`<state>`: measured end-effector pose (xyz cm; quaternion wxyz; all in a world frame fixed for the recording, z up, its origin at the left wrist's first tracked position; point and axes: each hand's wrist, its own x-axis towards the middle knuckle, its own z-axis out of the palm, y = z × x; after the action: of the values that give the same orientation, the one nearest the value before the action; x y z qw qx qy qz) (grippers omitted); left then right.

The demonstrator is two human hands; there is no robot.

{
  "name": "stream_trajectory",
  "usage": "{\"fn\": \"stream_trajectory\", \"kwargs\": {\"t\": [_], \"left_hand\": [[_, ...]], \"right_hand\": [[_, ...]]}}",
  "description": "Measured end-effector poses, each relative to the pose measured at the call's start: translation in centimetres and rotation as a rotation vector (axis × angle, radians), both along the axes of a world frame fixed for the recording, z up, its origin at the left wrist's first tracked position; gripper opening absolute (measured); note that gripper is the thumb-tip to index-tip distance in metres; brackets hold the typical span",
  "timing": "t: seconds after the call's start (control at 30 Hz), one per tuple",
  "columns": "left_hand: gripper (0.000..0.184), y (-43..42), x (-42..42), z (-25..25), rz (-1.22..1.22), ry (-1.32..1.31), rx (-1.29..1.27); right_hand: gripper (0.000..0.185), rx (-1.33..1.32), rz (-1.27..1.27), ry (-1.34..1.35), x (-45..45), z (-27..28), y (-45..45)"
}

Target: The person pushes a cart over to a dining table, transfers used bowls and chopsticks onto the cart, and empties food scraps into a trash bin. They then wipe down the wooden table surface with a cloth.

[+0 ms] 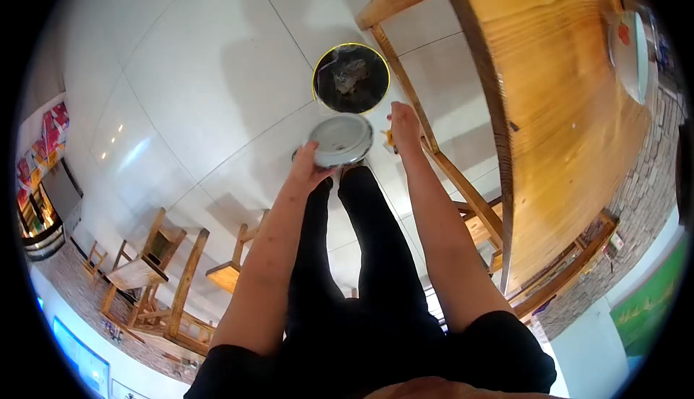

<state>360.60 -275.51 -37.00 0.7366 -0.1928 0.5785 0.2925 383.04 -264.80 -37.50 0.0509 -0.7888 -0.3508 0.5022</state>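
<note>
My left hand (309,164) grips the edge of a pale grey, round plate (337,139), held tilted above the floor. A dark edge shows beneath it, but whether another dish lies under it I cannot tell. My right hand (405,126) is closed just right of the plate, apart from it. A small yellow-and-dark thing (391,139) shows at its fingers, too blurred to name. Just beyond the plate stands a trash bin (315,84) with a yellow rim, lined with a dark bag. Crumpled, see-through litter (350,75) lies inside.
A wooden table (549,124) rises close on the right, its leg beside my right hand. A pale dish (630,56) sits on the tabletop. Wooden chairs (148,272) stand at the lower left on the white tiled floor (181,95).
</note>
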Motion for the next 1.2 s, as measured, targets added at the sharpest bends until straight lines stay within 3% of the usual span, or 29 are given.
{"fn": "stream_trajectory", "kwargs": {"t": [0.03, 0.13, 0.23, 0.37, 0.43, 0.5, 0.53, 0.57, 0.67, 0.77, 0.83, 0.9, 0.93, 1.03, 1.17, 1.2], "left_hand": [[0.044, 0.4, -1.4, 0.2, 0.06, -0.007, 0.05], [0.046, -1.6, -4.5, 4.1, 0.068, 0.07, 0.011], [0.047, -5.6, -7.7, 7.0, 0.006, 0.183, -0.013], [0.045, -10.4, -10.9, 12.2, -0.008, 0.178, 0.032], [0.046, -11.6, -11.5, 14.4, -0.02, 0.165, 0.088], [0.046, -11.9, -11.1, 17.9, -0.115, 0.205, 0.153], [0.049, -11.9, -11.0, 19.0, -0.16, 0.198, 0.181], [0.051, -11.7, -10.7, 20.0, -0.214, 0.185, 0.214], [0.06, -11.1, -9.7, 23.7, -0.382, 0.065, 0.348], [0.07, -10.1, -7.9, 26.9, -0.622, -0.075, 0.447], [0.069, -8.4, -6.2, 26.7, -0.776, -0.169, 0.576], [0.069, -8.0, -3.5, 29.3, -0.948, -0.158, 0.533], [0.063, -8.5, -2.2, 31.0, -0.963, -0.167, 0.549], [0.057, -9.0, 1.7, 31.3, -1.078, -0.497, 0.485], [0.056, -12.7, 11.2, 34.2, -1.259, -0.56, 0.389], [0.055, -14.0, 13.5, 32.9, -1.308, -0.518, 0.371]], "right_hand": [[0.061, 0.017, -0.108, 0.019, -1.4, 2.5, 2.3], [0.059, 0.417, 0.015, 0.137, -1.1, -3.5, 3.3], [0.058, 0.345, 0.246, -0.18, -2.1, -2.5, 3.7], [0.057, 0.394, 0.391, -0.087, -1.7, 2.2, 0.1], [0.051, 0.103, 0.505, -0.043, -1.4, 6.7, -3.0], [0.043, 0.171, 0.619, -0.003, 0.1, 3.6, -10.1], [0.036, -0.022, 0.625, 0.04, -0.2, 7.4, -11.6], [0.033, 0.134, 0.617, 0.072, 0.5, 8.9, -15.3], [0.03, -0.005, 0.612, 0.118, 0.1, 21.1, -21.1], [0.03, -0.076, 0.67, 0.073, 0.0, 29.0, -27.4], [0.031, -0.01, 0.581, 0.064, 0.6, 29.9, -31.0], [0.03, -0.042, 0.458, 0.065, 2.3, 32.4, -34.8], [0.031, 0.073, 0.46, 0.018, 3.0, 34.2, -36.8], [0.033, 0.081, 0.111, -0.107, 4.1, 34.1, -42.8], [0.041, -0.012, -0.111, -0.152, 7.6, 35.2, -51.7], [0.041, -0.03, -0.125, -0.149, 8.3, 35.4, -54.3]]}}
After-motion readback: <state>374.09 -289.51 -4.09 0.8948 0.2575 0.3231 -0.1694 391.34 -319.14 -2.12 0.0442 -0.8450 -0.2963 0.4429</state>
